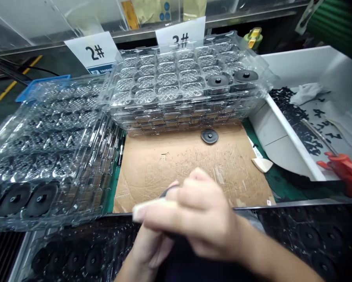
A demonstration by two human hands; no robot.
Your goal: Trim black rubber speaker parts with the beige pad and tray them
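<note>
My right hand point(199, 211) is in front of my body, blurred by motion, with its fingers curled closed. A pale tip at its front end is too smeared to tell apart as a fingertip or a held thing. Below and behind it, my left hand point(152, 244) is partly covered; its fingers close around a dark part point(168, 190), of which only a thin curved edge shows. Beyond the hands, a black oval part with a small central stub point(209, 136) lies on the cardboard sheet point(176, 156).
Stacked clear trays point(167, 94) stand behind the cardboard, two black parts in the top one. More trays point(61, 129) are at left. At right, a white bin point(284, 133) holds small black scraps; a red-handled screwdriver point(340, 164) rests on its edge. Black-part trays point(76, 239) sit in front.
</note>
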